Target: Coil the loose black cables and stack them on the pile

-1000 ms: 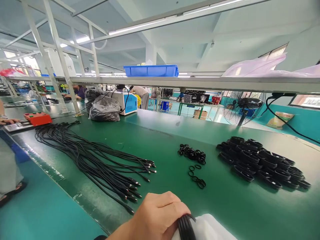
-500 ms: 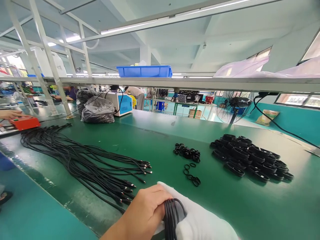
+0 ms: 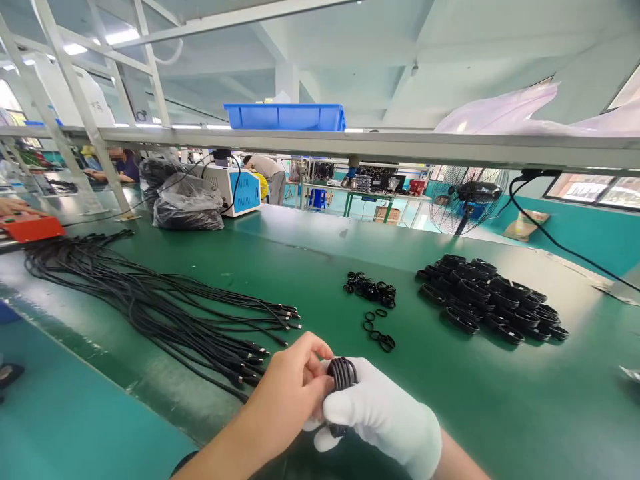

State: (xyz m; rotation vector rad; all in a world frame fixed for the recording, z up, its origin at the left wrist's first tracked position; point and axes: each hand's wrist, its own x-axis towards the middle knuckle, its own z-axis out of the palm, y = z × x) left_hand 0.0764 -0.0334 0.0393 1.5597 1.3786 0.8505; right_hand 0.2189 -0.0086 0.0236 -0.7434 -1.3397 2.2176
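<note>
1. The bare left hand (image 3: 287, 393) and the white-gloved right hand (image 3: 380, 413) meet low in the view, above the near edge of the green bench (image 3: 320, 260). Both are clamped on one coiled black cable (image 3: 341, 375): the left fingers pinch its side, and the gloved fingers wrap around it from below.

2. The coil stands upright between the two hands, its loops packed close together. Its lower part is hidden by the glove.

3. Loose straight cables (image 3: 150, 307) lie fanned out on the bench to the left, plug ends toward the hands. Small black rubber bands (image 3: 373, 297) lie just beyond the hands, and a pile of finished coils (image 3: 487, 300) sits to the right, well apart.

4. Risk, as I judge it: the coil is held by finger pressure alone, with no band visible on it. If either grip loosens, the loops could spring open and the winding would be lost.

5. The glove's smooth fabric may let the cable slip. Reaching for a band with one hand would leave the coil held on one side only.
</note>
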